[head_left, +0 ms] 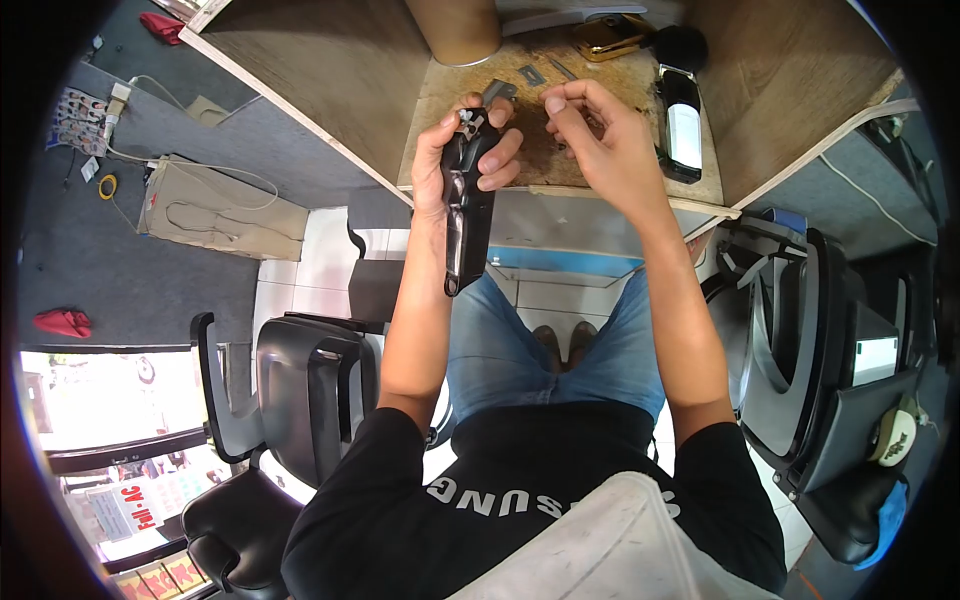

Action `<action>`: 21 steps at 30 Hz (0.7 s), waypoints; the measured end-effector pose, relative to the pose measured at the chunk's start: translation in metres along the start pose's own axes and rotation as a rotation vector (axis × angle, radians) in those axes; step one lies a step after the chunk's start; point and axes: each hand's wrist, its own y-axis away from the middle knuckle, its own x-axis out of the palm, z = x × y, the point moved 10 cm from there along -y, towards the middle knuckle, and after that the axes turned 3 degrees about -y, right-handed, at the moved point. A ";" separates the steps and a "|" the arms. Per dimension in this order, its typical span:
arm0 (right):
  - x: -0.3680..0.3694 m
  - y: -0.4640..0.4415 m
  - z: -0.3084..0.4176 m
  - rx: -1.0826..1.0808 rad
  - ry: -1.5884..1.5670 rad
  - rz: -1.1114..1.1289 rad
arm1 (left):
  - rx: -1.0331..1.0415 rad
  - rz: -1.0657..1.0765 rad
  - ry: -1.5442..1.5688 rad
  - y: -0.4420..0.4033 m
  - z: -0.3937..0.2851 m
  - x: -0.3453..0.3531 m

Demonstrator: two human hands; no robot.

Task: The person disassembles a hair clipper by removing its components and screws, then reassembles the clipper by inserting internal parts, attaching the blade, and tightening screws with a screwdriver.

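My left hand (432, 165) is wrapped round a black hair clipper (470, 200), its head end up and its body hanging down over the shelf's front edge. A grey metal piece (499, 91) shows at the clipper's head. To the right of the clipper, my right hand (610, 140) hovers over the shelf with thumb and forefinger pinched together; what they hold, if anything, is too small to make out. Just behind the hands, a small flat metal part (531, 75) and a thin pointed piece (562, 68) lie on the worn wooden shelf (425, 130).
A bottle-like black item with a white label (683, 125) lies at the shelf's right, below a black brush (680, 46). Behind are a gold clipper (608, 40) and a brown cylinder (455, 30). Wooden side walls enclose the shelf. Black chairs (310, 390) stand on both sides.
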 end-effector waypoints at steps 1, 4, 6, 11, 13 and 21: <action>-0.001 0.000 0.001 -0.012 0.020 -0.007 | -0.004 0.018 0.017 0.000 0.000 0.001; -0.001 0.000 0.001 -0.001 0.061 0.000 | -0.014 0.056 0.051 0.000 0.000 0.003; -0.001 0.000 0.002 -0.006 0.067 0.001 | -0.016 0.059 0.050 0.000 0.001 0.004; 0.000 0.000 0.003 0.000 0.070 0.004 | -0.024 0.064 0.011 0.001 0.003 0.005; 0.000 0.000 0.003 0.002 0.071 0.005 | -0.027 0.074 0.001 0.000 0.004 0.005; 0.000 0.000 0.002 -0.014 0.082 0.005 | -0.042 0.087 0.013 0.000 0.005 0.004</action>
